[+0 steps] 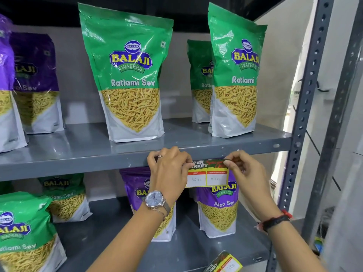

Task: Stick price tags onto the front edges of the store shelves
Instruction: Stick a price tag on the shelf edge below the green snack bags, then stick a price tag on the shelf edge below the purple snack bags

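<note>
Now both hands pinch a price tag (207, 175) level along the shelf's front edge (78, 163), left hand (169, 169) at its left end, right hand (245, 173) nipping its top right corner.

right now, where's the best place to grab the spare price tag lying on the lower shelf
Probably the near corner of the spare price tag, coming from the front. It lies flat near the front edge of the lower shelf, so that corner is easiest to lift. Both the left hand and right hand are busy.
</note>
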